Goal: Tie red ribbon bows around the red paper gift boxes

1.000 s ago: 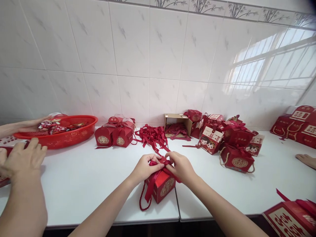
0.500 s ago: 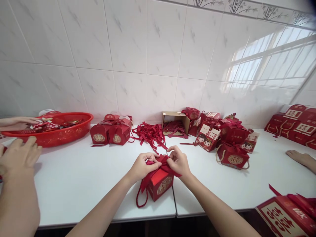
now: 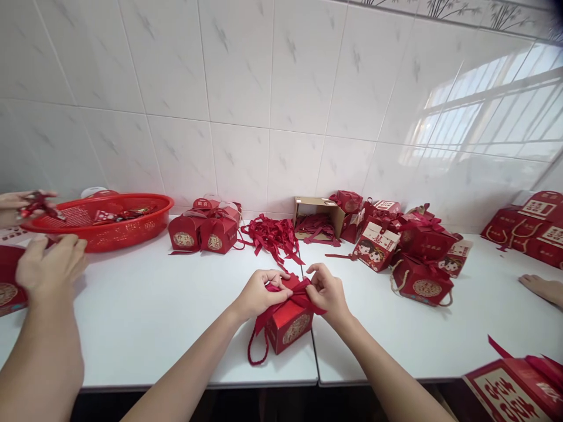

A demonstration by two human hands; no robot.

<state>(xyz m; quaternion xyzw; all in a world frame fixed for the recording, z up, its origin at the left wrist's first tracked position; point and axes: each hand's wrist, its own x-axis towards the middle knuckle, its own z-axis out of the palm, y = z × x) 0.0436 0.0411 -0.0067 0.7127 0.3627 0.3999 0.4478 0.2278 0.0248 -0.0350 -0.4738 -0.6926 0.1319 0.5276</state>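
A small red gift box point(image 3: 290, 325) with a gold round emblem stands on the white table before me. A dark red cord loop hangs from its left side. Across its top lies a red ribbon point(image 3: 299, 298), gathered into a bow. My left hand point(image 3: 264, 293) pinches the left part of the bow between thumb and finger. On the other side my right hand point(image 3: 324, 293) pinches the right part of the ribbon. The bow's knot is partly covered by my fingers. Just behind the box is a heap of loose red ribbons point(image 3: 272, 234).
A red plastic basket point(image 3: 127, 234) with wrapped sweets stands at the left, where another person's hands point(image 3: 55, 264) work by a red box. More gift boxes point(image 3: 204, 234) stand behind. An open carton point(image 3: 320, 202) holds ribbons. Decorated boxes point(image 3: 422, 281) crowd the right; another hand point(image 3: 539, 286) rests there.
The whole view has shifted slightly. My hands keep their pinch on the ribbon with little movement. At the left, the other person's hand has lifted sweets away from the basket, and a red box shows there.
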